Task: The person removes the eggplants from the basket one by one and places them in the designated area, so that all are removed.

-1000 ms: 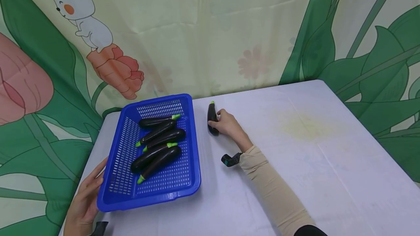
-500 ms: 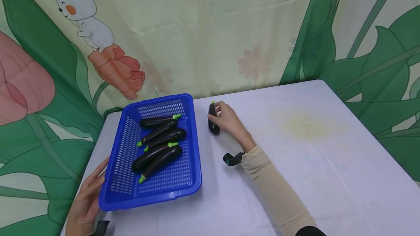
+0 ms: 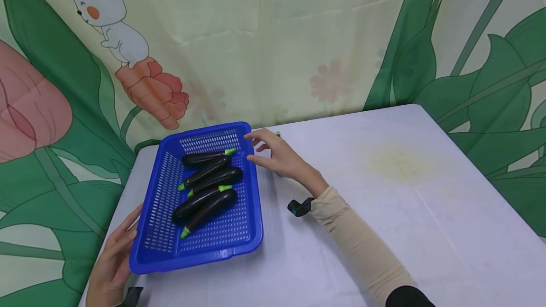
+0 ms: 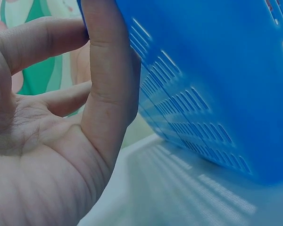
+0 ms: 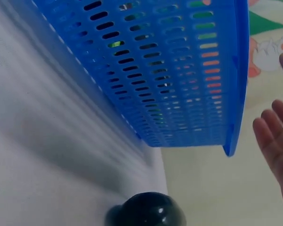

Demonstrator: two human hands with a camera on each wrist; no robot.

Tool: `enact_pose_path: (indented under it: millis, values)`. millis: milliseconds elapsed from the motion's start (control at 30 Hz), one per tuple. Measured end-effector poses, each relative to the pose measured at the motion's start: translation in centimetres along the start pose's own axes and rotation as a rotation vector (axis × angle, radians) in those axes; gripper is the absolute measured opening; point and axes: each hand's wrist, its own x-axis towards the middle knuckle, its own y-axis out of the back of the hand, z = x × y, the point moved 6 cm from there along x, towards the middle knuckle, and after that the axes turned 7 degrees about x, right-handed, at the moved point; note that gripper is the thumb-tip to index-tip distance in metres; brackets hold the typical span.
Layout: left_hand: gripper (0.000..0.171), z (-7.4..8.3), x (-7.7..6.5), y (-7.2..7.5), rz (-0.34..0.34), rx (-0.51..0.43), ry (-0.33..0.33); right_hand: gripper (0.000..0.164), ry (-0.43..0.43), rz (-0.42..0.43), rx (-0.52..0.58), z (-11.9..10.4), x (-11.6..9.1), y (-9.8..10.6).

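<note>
My left hand point(image 3: 113, 257) holds the blue plastic basket point(image 3: 196, 265) at its left side. In the left wrist view the thumb point(image 4: 106, 80) lies up against the basket wall point(image 4: 217, 70), with other fingers at the rim. Several dark eggplants point(image 3: 211, 210) with green stems lie in the basket. My right hand point(image 3: 281, 155) is at the basket's right rim, its fingers spread and holding nothing. A single eggplant point(image 5: 148, 212) lies on the table right of the basket; in the head view the right hand mostly hides it, with its green stem tip showing.
A white cloth covers the table point(image 3: 362, 231), with a faint yellowish stain point(image 3: 396, 162) on its right half. Behind the table hangs a curtain point(image 3: 273, 46) printed with leaves, flowers and a rabbit. The basket stands on the table's left side.
My right hand has let go of the single eggplant and moved left to the basket's right rim. The eggplant stays on the table; my left hand remains at the basket.
</note>
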Motion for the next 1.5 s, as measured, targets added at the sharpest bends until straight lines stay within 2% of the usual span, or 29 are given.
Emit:
enact_pose_path:
  millis: [200, 333, 633, 867, 1133, 1300, 1500]
  values:
    - [0.069, -0.3, -0.2, -0.1, -0.009, -0.012, 0.007, 0.049, 0.177, -0.159, 0.028, -2.1, 0.5, -1.9]
    - [0.069, -0.2, -0.2, -0.2, -0.012, -0.014, 0.000, 0.048, 0.216, -0.279, 0.010, -2.7, 0.6, -3.6]
    - [0.069, 0.0, -0.2, -0.2, 0.014, 0.019, 0.003, 0.050, 0.172, -0.522, -0.069, -3.2, 0.5, -6.5]
    - [0.068, 0.0, -0.2, -0.3, 0.011, 0.013, 0.014, 0.052, 0.107, -0.671, -0.198, -3.2, 0.5, -8.0]
    - [0.069, 0.0, -0.2, -0.3, 0.002, 0.021, 0.013, 0.056, 0.071, -0.783, -0.333, -3.2, 0.9, -9.3]
    - [0.067, -0.1, -0.3, -0.1, 0.029, 0.052, 0.017, 0.058, 0.042, -0.838, -0.389, -3.4, 1.3, -10.1]
    - [0.066, -0.3, -0.2, -0.1, 0.020, 0.032, 0.021, 0.061, 0.019, -0.875, -0.463, -3.0, 1.5, -11.1]
